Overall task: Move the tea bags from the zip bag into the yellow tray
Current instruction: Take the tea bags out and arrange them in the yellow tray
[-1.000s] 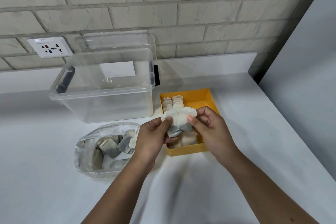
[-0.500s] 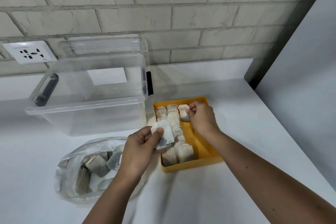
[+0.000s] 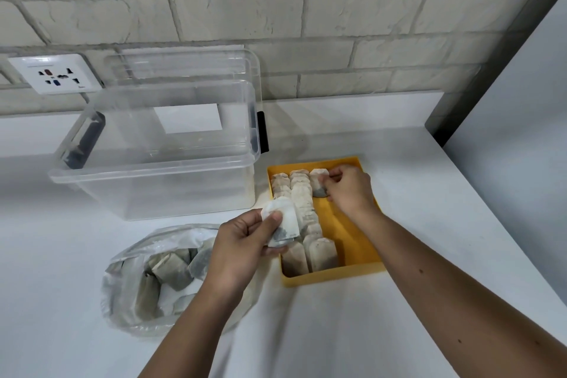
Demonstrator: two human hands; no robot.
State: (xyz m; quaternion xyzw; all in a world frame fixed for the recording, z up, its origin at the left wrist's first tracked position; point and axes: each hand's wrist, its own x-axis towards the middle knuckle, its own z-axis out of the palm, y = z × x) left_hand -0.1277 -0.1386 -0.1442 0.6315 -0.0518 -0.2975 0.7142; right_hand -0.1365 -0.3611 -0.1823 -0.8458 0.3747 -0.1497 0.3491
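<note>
The yellow tray (image 3: 357, 236) lies on the white counter right of centre, with two rows of tea bags (image 3: 302, 202) lined up along its left side. My right hand (image 3: 348, 190) pinches one tea bag (image 3: 319, 184) at the tray's far end, starting a third row. My left hand (image 3: 239, 242) holds a small stack of tea bags (image 3: 283, 224) between thumb and fingers, just left of the tray's near half. The open clear zip bag (image 3: 138, 261) lies at the lower left with several tea bags (image 3: 171, 270) inside; my left wrist covers its right side.
A large clear plastic storage box (image 3: 153, 184) with dark handles stands behind the zip bag, its lid leaning on the brick wall. A wall socket (image 3: 55, 74) sits at the far left. A grey panel (image 3: 521, 138) bounds the counter on the right.
My right hand took one tea bag from the stack held over the tray and carried it to the tray's far end, where it stays. My left hand keeps the rest, now lower and left.
</note>
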